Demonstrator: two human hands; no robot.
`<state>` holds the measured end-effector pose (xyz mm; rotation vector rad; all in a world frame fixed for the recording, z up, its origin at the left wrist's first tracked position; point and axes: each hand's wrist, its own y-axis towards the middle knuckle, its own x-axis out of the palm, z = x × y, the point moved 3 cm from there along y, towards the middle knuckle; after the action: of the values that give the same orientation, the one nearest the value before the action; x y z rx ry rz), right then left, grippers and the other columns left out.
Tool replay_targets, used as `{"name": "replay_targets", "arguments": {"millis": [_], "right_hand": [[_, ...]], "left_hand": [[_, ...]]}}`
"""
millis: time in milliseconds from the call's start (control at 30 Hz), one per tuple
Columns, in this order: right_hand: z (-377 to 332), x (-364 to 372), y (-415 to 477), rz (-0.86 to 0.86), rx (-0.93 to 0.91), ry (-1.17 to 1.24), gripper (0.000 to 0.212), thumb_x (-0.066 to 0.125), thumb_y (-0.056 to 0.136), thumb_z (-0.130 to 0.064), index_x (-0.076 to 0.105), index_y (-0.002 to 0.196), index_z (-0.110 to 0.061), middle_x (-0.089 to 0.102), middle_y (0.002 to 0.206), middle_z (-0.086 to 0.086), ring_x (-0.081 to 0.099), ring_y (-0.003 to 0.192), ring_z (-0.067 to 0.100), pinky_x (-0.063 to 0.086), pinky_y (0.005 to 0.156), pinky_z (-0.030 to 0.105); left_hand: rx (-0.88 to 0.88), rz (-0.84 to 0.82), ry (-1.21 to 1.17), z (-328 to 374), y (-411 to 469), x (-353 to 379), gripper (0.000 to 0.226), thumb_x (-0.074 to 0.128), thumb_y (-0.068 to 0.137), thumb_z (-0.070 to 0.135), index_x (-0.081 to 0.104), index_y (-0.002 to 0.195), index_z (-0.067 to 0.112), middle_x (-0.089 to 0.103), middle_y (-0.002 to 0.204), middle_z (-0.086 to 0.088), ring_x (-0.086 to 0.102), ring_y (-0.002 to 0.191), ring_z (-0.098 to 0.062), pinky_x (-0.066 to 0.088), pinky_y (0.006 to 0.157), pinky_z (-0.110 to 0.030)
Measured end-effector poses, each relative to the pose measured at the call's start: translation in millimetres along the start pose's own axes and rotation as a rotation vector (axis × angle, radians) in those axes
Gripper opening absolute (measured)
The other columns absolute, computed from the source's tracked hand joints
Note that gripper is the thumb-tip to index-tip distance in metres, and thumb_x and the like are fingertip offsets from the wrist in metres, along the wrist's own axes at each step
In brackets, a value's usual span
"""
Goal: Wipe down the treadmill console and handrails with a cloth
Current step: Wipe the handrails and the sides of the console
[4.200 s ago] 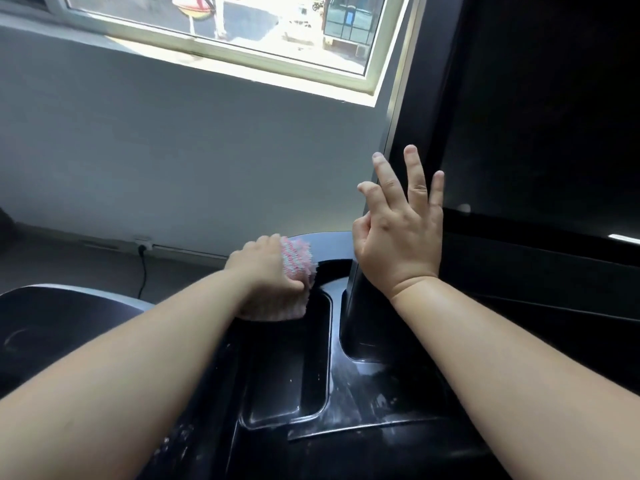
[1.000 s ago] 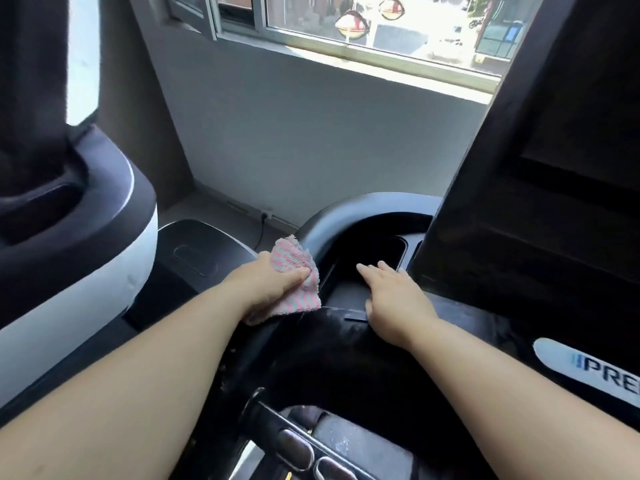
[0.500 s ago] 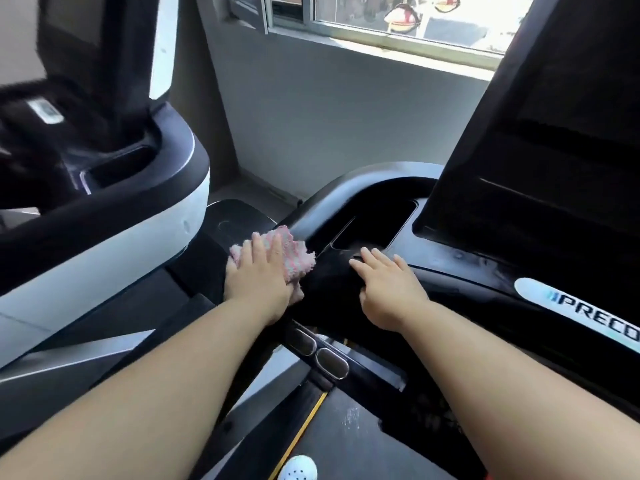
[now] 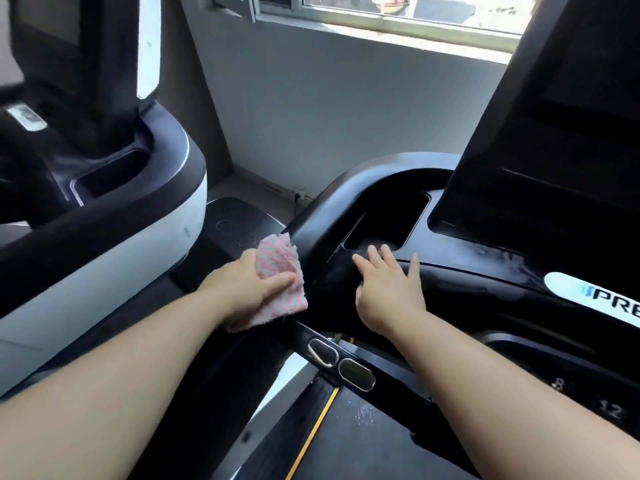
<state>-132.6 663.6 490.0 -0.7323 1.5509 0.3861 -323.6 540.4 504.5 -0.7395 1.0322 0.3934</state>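
A pink and grey striped cloth (image 4: pixel 280 271) lies against the outer left side of the black treadmill console (image 4: pixel 485 271). My left hand (image 4: pixel 247 284) presses it there, thumb laid across the cloth and the other fingers hidden beneath it. My right hand (image 4: pixel 389 287) rests flat on the console top with fingers spread, just below the recessed tray (image 4: pixel 391 220). The dark screen (image 4: pixel 554 133) rises at the right. The handrail (image 4: pixel 339 365) with two metal sensor pads runs below the hands.
A second treadmill with a black and white console (image 4: pixel 121 216) stands close on the left. A grey wall (image 4: pixel 346 116) and a window (image 4: pixel 415 15) lie ahead. The running belt (image 4: pixel 346 441) with a yellow stripe is below.
The view has dropped and swung left from the console tray to its outer side. My left hand slid the cloth along the console's left edge, thumb now across it. My right hand spread flat.
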Motion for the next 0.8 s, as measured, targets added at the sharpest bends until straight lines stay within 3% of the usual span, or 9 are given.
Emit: {"name": "replay_targets", "arguments": {"millis": [100, 200, 300, 433, 533, 633, 800], "right_hand": [[-10, -5, 5, -0.047, 0.029, 0.040, 0.064, 0.034, 0.093, -0.016, 0.013, 0.152, -0.029, 0.006, 0.161, -0.004, -0.006, 0.148, 0.017, -0.012, 0.109, 0.063], [-20, -13, 18, -0.094, 0.048, 0.080, 0.066, 0.034, 0.092, -0.014, 0.013, 0.152, -0.028, 0.008, 0.161, -0.003, -0.003, 0.148, 0.018, -0.006, 0.114, 0.060], [-30, -17, 30, -0.095, 0.059, 0.143, 0.065, 0.036, 0.091, -0.014, 0.016, 0.152, -0.028, 0.013, 0.160, -0.002, 0.002, 0.148, 0.019, -0.001, 0.115, 0.057], [-36, -6, 33, -0.093, 0.095, 0.139, 0.067, 0.036, 0.090, -0.012, 0.016, 0.152, -0.031, 0.013, 0.161, -0.004, 0.004, 0.148, 0.016, -0.004, 0.116, 0.054], [-36, 2, 25, -0.054, 0.066, 0.086, 0.067, 0.037, 0.092, -0.014, 0.015, 0.152, -0.033, 0.013, 0.161, -0.005, 0.002, 0.148, 0.014, -0.008, 0.116, 0.051], [-30, 1, 19, -0.025, 0.033, 0.066, 0.068, 0.038, 0.091, -0.013, 0.014, 0.152, -0.031, 0.012, 0.161, -0.004, 0.003, 0.148, 0.017, -0.002, 0.119, 0.046], [-23, -9, 21, -0.050, 0.063, 0.043, 0.069, 0.040, 0.089, -0.010, 0.018, 0.152, -0.024, 0.019, 0.159, 0.003, 0.008, 0.147, 0.024, 0.009, 0.119, 0.039]], "left_hand": [[0.002, 0.127, 0.225, -18, -40, 11, 0.091, 0.041, 0.071, 0.083, 0.028, 0.137, 0.021, 0.055, 0.119, -0.007, 0.056, 0.108, -0.029, 0.042, 0.086, -0.039], [-0.070, 0.146, 0.400, -14, -49, 21, 0.103, 0.041, 0.078, 0.079, 0.004, 0.149, 0.014, 0.044, 0.132, -0.012, 0.048, 0.118, -0.030, 0.040, 0.093, -0.040], [-0.074, 0.101, 0.292, -3, -26, 17, 0.107, 0.049, 0.070, 0.080, 0.013, 0.146, 0.014, 0.046, 0.130, -0.013, 0.050, 0.117, -0.031, 0.042, 0.090, -0.039], [0.018, -0.025, 0.028, 14, 28, 2, 0.091, 0.053, 0.062, 0.083, 0.046, 0.125, 0.019, 0.061, 0.119, -0.003, 0.059, 0.110, -0.027, 0.043, 0.080, -0.032], [0.178, -0.183, -0.076, 33, 65, -11, 0.086, 0.049, 0.059, 0.089, 0.061, 0.117, 0.026, 0.066, 0.115, 0.002, 0.062, 0.102, -0.023, 0.046, 0.089, -0.031], [0.194, -0.173, -0.129, 41, 77, -11, 0.101, 0.050, 0.046, 0.094, 0.057, 0.121, 0.028, 0.066, 0.117, 0.005, 0.063, 0.101, -0.021, 0.047, 0.090, -0.031], [0.134, -0.043, 0.071, 16, 16, -5, 0.088, 0.061, 0.065, 0.070, 0.036, 0.129, 0.016, 0.059, 0.119, -0.007, 0.059, 0.110, -0.029, 0.044, 0.083, -0.032]]}}
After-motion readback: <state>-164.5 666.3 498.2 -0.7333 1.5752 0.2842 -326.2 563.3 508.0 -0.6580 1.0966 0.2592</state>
